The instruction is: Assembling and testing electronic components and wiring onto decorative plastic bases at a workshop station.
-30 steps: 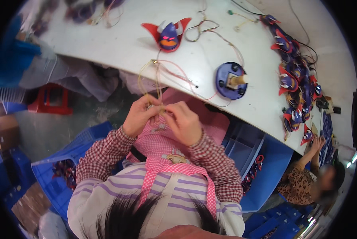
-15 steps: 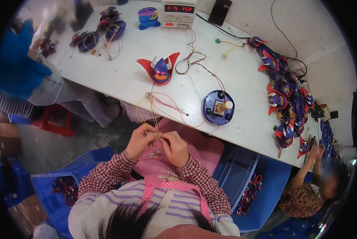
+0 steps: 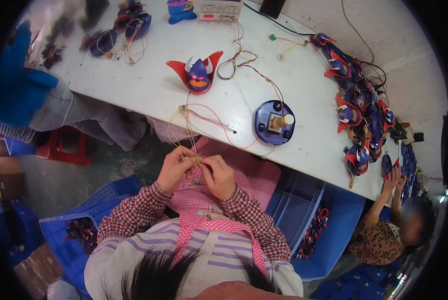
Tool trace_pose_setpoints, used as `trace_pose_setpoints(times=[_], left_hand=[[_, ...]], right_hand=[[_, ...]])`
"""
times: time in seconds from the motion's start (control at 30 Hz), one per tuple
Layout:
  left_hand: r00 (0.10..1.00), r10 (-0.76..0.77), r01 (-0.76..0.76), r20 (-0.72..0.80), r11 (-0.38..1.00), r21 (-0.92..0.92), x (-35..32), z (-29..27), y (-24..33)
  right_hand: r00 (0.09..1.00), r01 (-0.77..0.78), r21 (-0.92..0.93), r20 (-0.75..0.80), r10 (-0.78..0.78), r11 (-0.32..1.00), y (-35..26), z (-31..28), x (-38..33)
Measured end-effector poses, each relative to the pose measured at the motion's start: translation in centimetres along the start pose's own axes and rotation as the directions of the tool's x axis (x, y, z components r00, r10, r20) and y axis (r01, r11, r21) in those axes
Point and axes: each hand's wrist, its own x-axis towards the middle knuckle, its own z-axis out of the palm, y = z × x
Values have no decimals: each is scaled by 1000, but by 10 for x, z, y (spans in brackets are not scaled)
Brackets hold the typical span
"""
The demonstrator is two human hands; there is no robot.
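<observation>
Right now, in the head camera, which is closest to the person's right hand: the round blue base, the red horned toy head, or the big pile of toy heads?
1. Round blue base, on the table up and right of the right hand.
2. Red horned toy head, farther up the table.
3. Pile of toy heads, along the far right edge.

Bright, even light; dark, warped fisheye rim
</observation>
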Motion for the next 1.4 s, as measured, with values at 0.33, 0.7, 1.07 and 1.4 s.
trace_pose_setpoints(times=[0.33, 0.7, 1.07, 1.4], left_hand=[[1000, -10, 10, -11, 1000, 2, 2, 1, 0], [1000, -14, 15, -9, 1000, 23, 1, 3, 1], [1000, -17, 17, 16, 1000, -9, 8, -7, -13], [954, 290, -232, -79, 876, 422, 9, -24, -34]], right_hand=[[1000, -7, 20, -14, 7, 1000, 2, 0, -1], [1000, -11, 18, -18, 11, 1000, 6, 1, -5], [999, 8, -21, -32, -8, 1000, 3, 2, -4], [995, -103, -126, -3, 104, 987, 24, -19, -9]])
